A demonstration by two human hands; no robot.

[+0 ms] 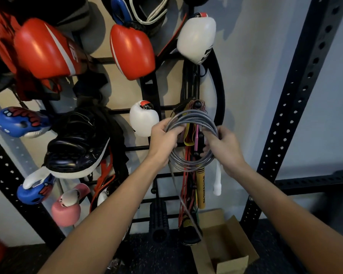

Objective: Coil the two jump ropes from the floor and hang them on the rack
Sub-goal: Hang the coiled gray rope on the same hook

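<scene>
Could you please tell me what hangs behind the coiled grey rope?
Behind the grey rope coil, gripped by the left hand and right hand, a black rack peg, a yellow band and a pink strap show. Where they attach is covered by coil and hands.

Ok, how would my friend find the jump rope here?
Start at the black wall rack hung with boxing gloves, then look just right of the small white glove. There the left hand and right hand hold the jump rope between them. It is the only thin grey cord wound in a round coil; the coloured bands behind it hang straight.
</scene>
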